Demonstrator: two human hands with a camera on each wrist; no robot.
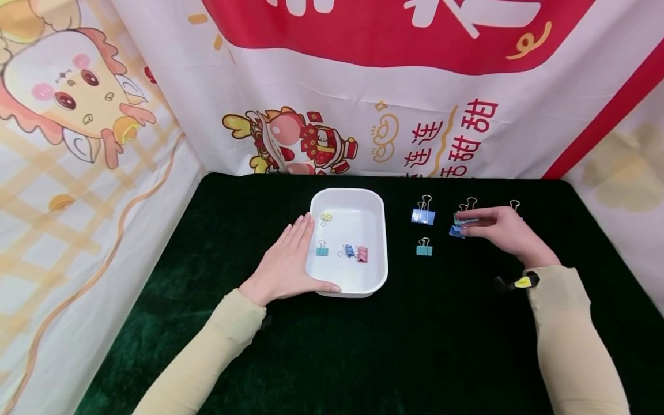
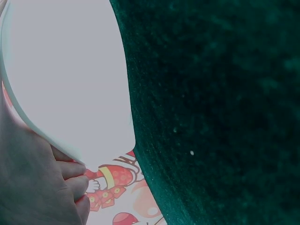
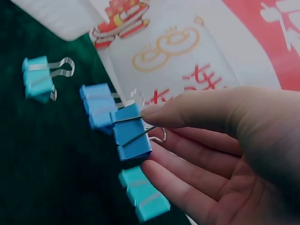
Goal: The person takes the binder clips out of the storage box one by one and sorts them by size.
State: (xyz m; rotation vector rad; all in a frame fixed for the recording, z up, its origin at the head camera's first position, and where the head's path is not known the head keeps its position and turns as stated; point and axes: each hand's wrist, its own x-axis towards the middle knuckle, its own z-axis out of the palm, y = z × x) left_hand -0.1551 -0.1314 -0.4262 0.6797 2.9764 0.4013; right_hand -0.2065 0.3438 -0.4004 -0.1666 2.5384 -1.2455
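Note:
My right hand [image 1: 505,230] pinches a blue binder clip [image 3: 131,131] between thumb and fingertips, over the right part of the table. Just beside the held clip is a teal binder clip [image 3: 144,193], partly covered by my fingers in the head view. My left hand [image 1: 282,268] lies against the left side of a white tray [image 1: 386,253], fingers straight along its wall and thumb at the front rim. Inside the tray lie a yellow clip [image 1: 325,217], a teal clip [image 1: 322,249], a small blue clip [image 1: 349,251] and a pink clip [image 1: 362,254].
Between the tray and my right hand, a larger blue clip [image 1: 423,217] stands behind a teal clip [image 1: 424,248]. Another clip [image 1: 515,204] shows partly behind my right hand. Dark green cloth [image 1: 404,351] covers the table, and a printed curtain [image 1: 197,132] hangs at its back edge.

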